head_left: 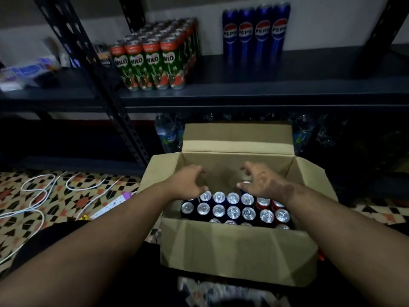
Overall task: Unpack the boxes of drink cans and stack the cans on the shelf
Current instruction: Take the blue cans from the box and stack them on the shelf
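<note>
The shelf (287, 85) runs above and beyond both hands, already carrying a block of green cans (152, 60) up to the left and four blue cans (254, 32) straight ahead. Below it, an open cardboard box (239, 247) sits on the floor with both arms reaching into it. The cans in the box (233, 211) stand upright in rows just under and nearer than the hands, tops showing. The left hand (188, 182) hovers with fingers spread and curled, holding nothing. The right hand (261, 182) is likewise spread, its thumb by a can top; whether it grips one I cannot tell. Full cans should feel heavy, stiff and smooth, so best clasped round the sides just under the rim.
</note>
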